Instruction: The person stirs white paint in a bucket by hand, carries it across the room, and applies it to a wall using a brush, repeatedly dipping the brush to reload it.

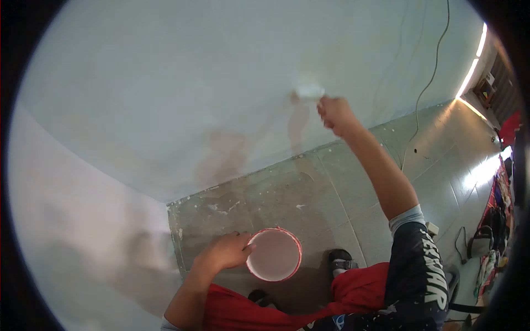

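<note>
My right hand [335,115] is stretched out to the pale wall [182,83], its fingers closed round a paintbrush [309,91]. The brush is whitish and smeared by motion, and its darker tip lies against or close over the wall. Low in front of me, my left hand [226,251] grips the rim of a bucket [300,255]. Inside its red-smeared rim shows a pale whitish liquid [273,256] that looks like paint. The left thumb reaches over the bucket's edge, while the other fingers are partly hidden on its outer side.
Grey floor tiles [320,204] spattered with white run along the wall's foot. A thin cable [436,63] hangs down the wall onto the floor at the right. Clothes and clutter [499,204] lie along the far right side. My shoe [340,258] stands right of the bucket.
</note>
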